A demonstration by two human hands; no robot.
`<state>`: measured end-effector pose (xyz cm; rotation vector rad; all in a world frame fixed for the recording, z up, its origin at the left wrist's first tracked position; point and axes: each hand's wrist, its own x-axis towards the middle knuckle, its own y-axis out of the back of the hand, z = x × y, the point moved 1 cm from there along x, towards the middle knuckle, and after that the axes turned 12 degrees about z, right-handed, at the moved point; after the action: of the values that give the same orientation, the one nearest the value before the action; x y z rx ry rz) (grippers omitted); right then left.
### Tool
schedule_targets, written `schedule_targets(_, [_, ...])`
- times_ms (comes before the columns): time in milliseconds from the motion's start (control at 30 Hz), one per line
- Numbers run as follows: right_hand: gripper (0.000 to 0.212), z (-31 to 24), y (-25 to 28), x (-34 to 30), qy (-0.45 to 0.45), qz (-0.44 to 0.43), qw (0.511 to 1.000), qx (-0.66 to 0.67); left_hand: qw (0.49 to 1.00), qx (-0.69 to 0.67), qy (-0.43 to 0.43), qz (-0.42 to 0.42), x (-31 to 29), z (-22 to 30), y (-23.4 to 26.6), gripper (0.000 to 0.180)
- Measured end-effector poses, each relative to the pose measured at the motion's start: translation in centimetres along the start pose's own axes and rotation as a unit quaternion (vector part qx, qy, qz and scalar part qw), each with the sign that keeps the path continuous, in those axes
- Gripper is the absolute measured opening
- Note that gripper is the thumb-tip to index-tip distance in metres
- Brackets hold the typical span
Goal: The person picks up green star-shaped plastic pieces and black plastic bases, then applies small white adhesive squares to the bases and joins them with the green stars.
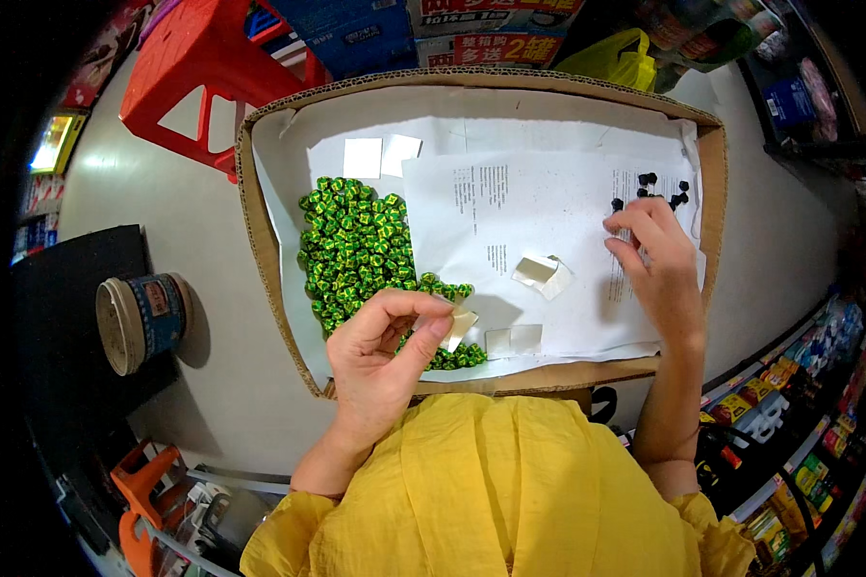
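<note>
Your left hand (380,337) pinches a small foil square (460,325) — big green wrapped pile (361,255) at 10 o'clock looks done. Right hand (656,262), fingers curled, picks at the few black pieces (648,190) at 2 o'clock — nearly finished, I'd guess.

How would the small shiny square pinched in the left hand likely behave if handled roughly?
The shiny square looks like thin foil or paper, so probably floppy and easily creased. Held by just the left hand fingers, it seems very light; a draught might shift the loose squares lying on the paper sheet.
</note>
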<state>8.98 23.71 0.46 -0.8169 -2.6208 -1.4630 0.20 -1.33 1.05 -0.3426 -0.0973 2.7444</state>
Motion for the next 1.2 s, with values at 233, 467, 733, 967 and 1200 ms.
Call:
schedule_targets(233, [0.01,1.9,2.4,0.9,-0.042,0.156,0.983,-0.081,1.0,-0.002,-0.002,0.007,0.2,-0.2,0.1,0.013])
schedule_targets(467, [0.012,2.5,2.6,1.9,-0.035,0.15,0.972,-0.177,1.0,-0.008,-0.007,0.014,0.1,0.0,-0.1,0.013])
schedule_targets(733, [0.014,2.3,3.2,-1.5,-0.177,-0.027,0.976,-0.123,1.0,0.008,0.003,0.015,0.2,-0.1,0.0,0.013])
schedule_targets(967, [0.016,0.4,1.6,-3.4,-0.155,0.025,0.984,-0.08,1.0,0.018,0.015,-0.013,1.0,-0.1,-2.1,0.018])
schedule_targets(1200, [0.02,-8.4,-1.1,-2.6,0.029,-0.005,0.992,0.123,0.999,0.008,0.026,-0.018,0.9,-0.1,-2.7,0.028])
